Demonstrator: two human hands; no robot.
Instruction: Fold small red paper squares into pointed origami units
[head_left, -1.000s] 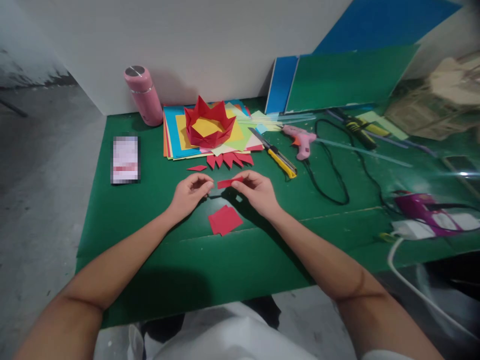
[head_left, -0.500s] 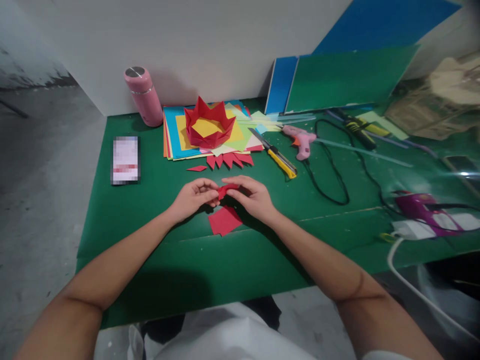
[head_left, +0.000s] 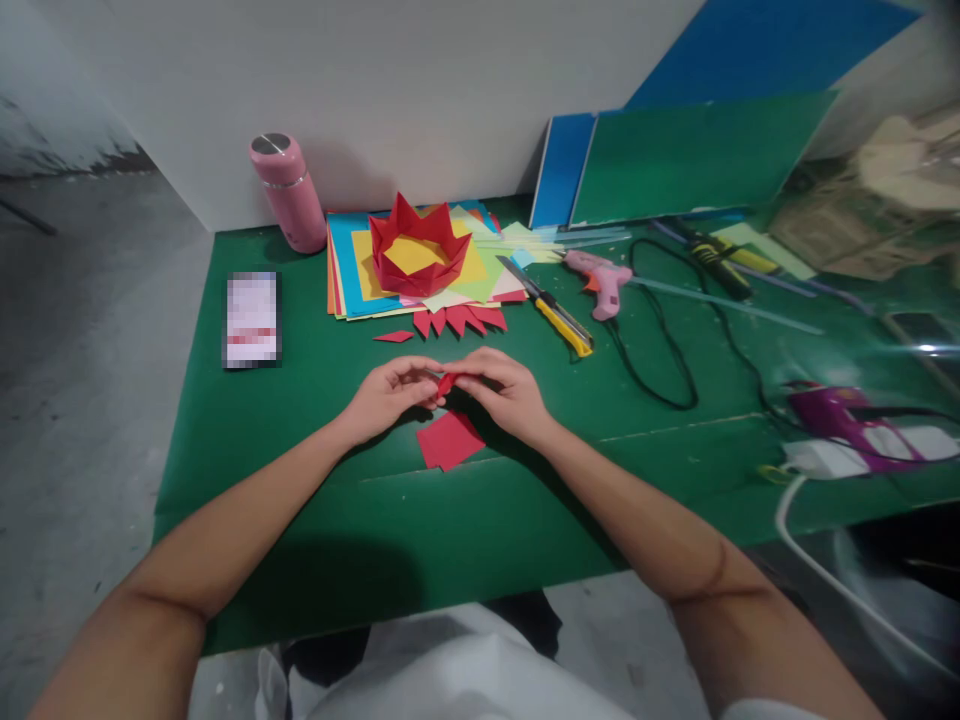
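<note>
Between my two hands is a small piece of red paper [head_left: 447, 383], partly folded and mostly covered by the fingers. My left hand [head_left: 396, 394] pinches its left side, and my right hand [head_left: 501, 385] grips its right side. Just below them, red paper squares [head_left: 451, 441] lie on the green table [head_left: 322, 560]. Beyond the hands, several folded red paper points [head_left: 459, 321] lie in a row, with a single one [head_left: 394, 337] apart at their left. A pointed red paper ring [head_left: 420, 275] rests on a stack of coloured paper [head_left: 343, 285].
A yellow utility knife [head_left: 559, 322] and a pink glue gun [head_left: 600, 282] with a black cord lie to the right. Further right are a white power strip [head_left: 825, 458] and a purple box [head_left: 829, 412]. At the left stand a pink flask [head_left: 291, 198] and a blurred-out flat item [head_left: 252, 320].
My right fingers have shifted slightly left, closer to my left hand. Less of the red paper between them shows now. Everything else on the table stays put.
</note>
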